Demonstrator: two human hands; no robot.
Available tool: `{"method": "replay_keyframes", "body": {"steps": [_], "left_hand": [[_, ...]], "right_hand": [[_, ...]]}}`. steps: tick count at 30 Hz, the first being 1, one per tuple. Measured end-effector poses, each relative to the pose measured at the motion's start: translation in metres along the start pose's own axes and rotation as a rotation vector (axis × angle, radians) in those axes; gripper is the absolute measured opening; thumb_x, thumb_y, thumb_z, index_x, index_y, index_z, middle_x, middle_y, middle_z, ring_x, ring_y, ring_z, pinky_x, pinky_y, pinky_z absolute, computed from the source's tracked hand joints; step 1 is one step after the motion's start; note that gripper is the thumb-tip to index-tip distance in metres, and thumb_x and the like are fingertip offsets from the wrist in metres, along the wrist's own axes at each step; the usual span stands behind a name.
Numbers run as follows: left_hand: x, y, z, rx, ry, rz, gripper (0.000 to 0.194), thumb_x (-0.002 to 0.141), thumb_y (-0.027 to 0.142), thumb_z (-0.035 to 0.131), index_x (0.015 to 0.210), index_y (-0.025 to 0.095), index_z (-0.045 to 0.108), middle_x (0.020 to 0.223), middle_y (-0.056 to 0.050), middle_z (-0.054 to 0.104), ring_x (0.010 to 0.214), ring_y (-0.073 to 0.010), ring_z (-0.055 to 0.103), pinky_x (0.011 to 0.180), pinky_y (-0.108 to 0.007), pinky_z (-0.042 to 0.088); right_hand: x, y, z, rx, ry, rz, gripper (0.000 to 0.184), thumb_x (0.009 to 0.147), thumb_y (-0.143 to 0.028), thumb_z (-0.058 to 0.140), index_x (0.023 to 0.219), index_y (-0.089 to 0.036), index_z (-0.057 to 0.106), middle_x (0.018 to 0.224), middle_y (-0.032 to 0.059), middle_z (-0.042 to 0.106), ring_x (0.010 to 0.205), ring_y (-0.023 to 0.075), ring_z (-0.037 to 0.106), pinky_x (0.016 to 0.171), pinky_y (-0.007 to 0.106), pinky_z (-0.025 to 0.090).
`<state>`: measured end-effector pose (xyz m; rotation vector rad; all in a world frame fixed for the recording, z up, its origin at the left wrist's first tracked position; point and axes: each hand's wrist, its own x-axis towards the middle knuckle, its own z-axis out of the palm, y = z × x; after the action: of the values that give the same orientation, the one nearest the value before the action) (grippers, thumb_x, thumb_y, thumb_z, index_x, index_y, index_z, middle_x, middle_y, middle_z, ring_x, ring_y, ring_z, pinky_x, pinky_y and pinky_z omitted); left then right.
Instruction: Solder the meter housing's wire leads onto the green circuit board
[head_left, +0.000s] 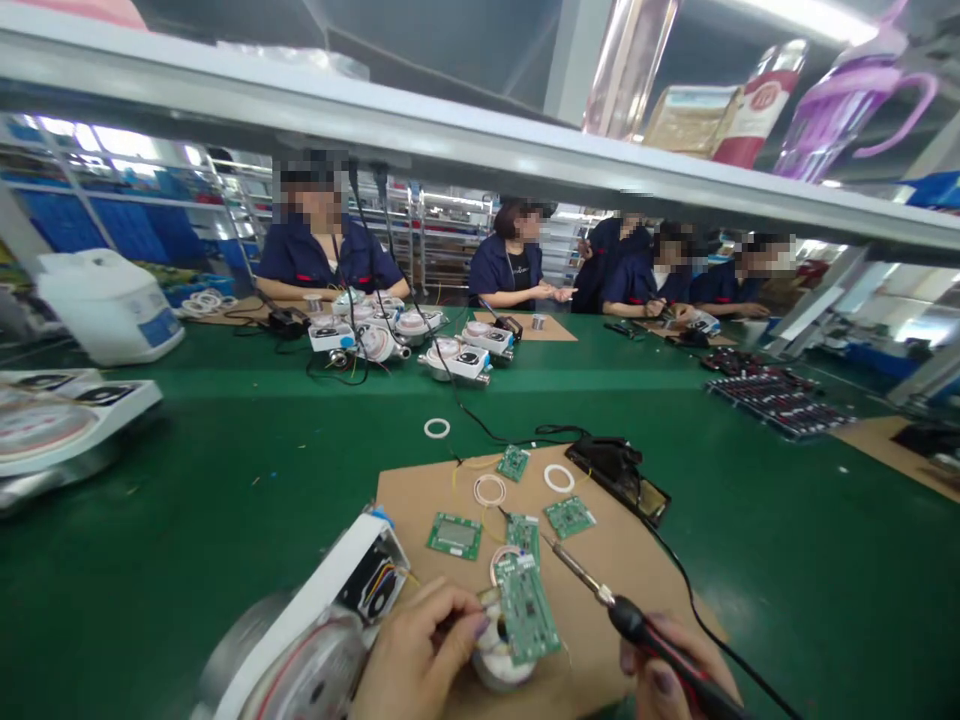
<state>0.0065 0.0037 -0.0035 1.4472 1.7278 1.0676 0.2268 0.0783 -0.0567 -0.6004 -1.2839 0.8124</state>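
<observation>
My left hand (421, 655) pinches a thin solder wire beside a green circuit board (527, 607) that rests on a white round part (495, 665). My right hand (667, 680) grips a soldering iron (637, 625) by its black and red handle. Its metal tip points up and left toward the board's far end. A white meter housing (330, 600) with coloured wires lies just left of my left hand. All of this sits on a brown cardboard mat (622, 550).
More green boards (454, 535), (570, 516), (514, 462) and white rings (559, 478) lie on the mat. A black iron stand (619, 475) sits at its far right. Several workers in blue sit across the green table (225, 470) with white meters (465, 362). A shelf (450, 140) runs overhead.
</observation>
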Motion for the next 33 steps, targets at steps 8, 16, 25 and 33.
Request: {"method": "replay_keyframes", "body": {"steps": [8,16,25,33], "left_hand": [[-0.003,0.006,-0.001,-0.01,-0.014,-0.055,0.02,0.082,0.031,0.051,0.07,0.019,0.063,0.071,-0.002,0.057,0.069,-0.0174,0.053,0.064,-0.028,0.036],[-0.004,0.003,-0.005,0.037,-0.03,-0.005,0.018,0.085,0.028,0.054,0.073,0.019,0.064,0.071,0.0,0.057,0.068,-0.0144,0.054,0.063,-0.025,0.04],[-0.014,0.012,0.001,0.205,0.012,0.143,0.017,0.088,0.02,0.052,0.071,0.018,0.058,0.07,0.001,0.054,0.066,-0.0123,0.052,0.06,-0.022,0.038],[-0.016,0.013,0.005,0.262,0.022,0.154,0.016,0.088,0.018,0.053,0.073,0.018,0.058,0.072,0.0,0.055,0.069,-0.0138,0.052,0.062,-0.024,0.037]], "right_hand": [[-0.001,-0.03,0.016,0.054,0.103,0.134,0.01,0.075,-0.028,0.066,0.079,-0.019,0.066,0.071,0.0009,0.059,0.051,0.0106,0.056,0.041,0.021,0.045],[-0.003,-0.033,0.015,0.041,0.053,0.083,0.008,0.076,-0.026,0.065,0.076,-0.019,0.065,0.062,0.0001,0.056,0.054,0.0143,0.054,0.049,0.03,0.047],[-0.005,-0.037,0.012,0.078,0.002,0.124,0.006,0.078,-0.024,0.064,0.078,-0.018,0.065,0.06,-0.0004,0.054,0.05,0.0125,0.051,0.044,0.028,0.041],[-0.004,-0.04,0.011,0.06,-0.069,0.157,0.007,0.079,-0.025,0.062,0.081,-0.018,0.064,0.058,-0.0005,0.052,0.048,0.0127,0.051,0.042,0.029,0.041]]}}
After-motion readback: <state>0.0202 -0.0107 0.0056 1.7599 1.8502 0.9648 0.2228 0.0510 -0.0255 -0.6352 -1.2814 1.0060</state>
